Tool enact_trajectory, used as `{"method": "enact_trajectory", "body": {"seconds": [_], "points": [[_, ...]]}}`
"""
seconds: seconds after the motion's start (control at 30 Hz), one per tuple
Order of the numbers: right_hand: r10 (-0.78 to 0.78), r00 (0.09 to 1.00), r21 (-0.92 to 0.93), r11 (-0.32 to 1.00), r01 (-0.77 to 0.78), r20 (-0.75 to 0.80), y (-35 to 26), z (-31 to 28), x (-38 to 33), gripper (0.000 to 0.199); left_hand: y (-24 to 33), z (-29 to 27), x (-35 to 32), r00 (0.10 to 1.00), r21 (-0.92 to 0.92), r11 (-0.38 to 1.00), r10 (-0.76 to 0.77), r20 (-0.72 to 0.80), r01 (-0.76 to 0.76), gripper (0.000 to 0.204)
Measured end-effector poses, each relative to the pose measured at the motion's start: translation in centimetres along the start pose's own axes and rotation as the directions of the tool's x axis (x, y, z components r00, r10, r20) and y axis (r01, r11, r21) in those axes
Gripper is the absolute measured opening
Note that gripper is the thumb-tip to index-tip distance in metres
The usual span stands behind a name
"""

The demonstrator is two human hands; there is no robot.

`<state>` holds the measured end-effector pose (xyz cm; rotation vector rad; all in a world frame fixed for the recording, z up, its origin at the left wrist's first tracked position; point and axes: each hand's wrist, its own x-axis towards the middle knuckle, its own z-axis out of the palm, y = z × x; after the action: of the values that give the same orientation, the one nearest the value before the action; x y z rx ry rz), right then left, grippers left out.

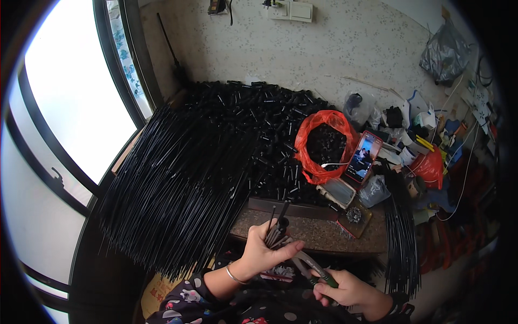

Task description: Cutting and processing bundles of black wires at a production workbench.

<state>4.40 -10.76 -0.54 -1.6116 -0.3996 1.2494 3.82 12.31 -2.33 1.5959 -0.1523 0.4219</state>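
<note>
My left hand (263,258), with a bangle at the wrist, is closed around several short dark rod-like pieces (276,236). One has a wider black round end pointing up and away. In my right hand (350,293) is a pair of pliers (319,271) with grey metal arms and green-and-black grips. The pliers slant up toward my left hand, and their jaws are hidden by the left thumb and fingers. Both hands are just in front of the stone-topped table (302,237). Whether the jaws grip a piece, I cannot tell.
Long thin black rods (178,200) cover the table's left side. Behind lies a heap of short black tubular parts (270,116). A red plastic bag (303,135) of small dark parts and a propped phone (363,156) stand right. More black rods (400,232) hang over the right edge.
</note>
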Motion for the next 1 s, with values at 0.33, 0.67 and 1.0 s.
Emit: {"method": "enact_trajectory", "body": {"seconds": [0.33,0.67,1.0], "points": [[-0.423,0.836,-0.384,0.878,0.285,-0.349,0.5,3.0,1.4,0.041,1.9,-0.2,0.4,0.999,0.013,1.0,0.026,0.031,-0.027,0.03],[-0.48,0.776,-0.446,0.847,0.288,-0.41,0.8,4.7,2.6,0.04,0.9,0.8,-0.5,0.998,-0.233,0.972,0.025,-0.066,-0.04,0.03],[-0.543,0.62,-0.786,0.581,-0.209,-0.566,7.7,-7.0,5.4,0.045,3.2,-3.8,-0.8,0.998,-0.213,0.976,-0.046,-0.031,0.038,0.017]]}}
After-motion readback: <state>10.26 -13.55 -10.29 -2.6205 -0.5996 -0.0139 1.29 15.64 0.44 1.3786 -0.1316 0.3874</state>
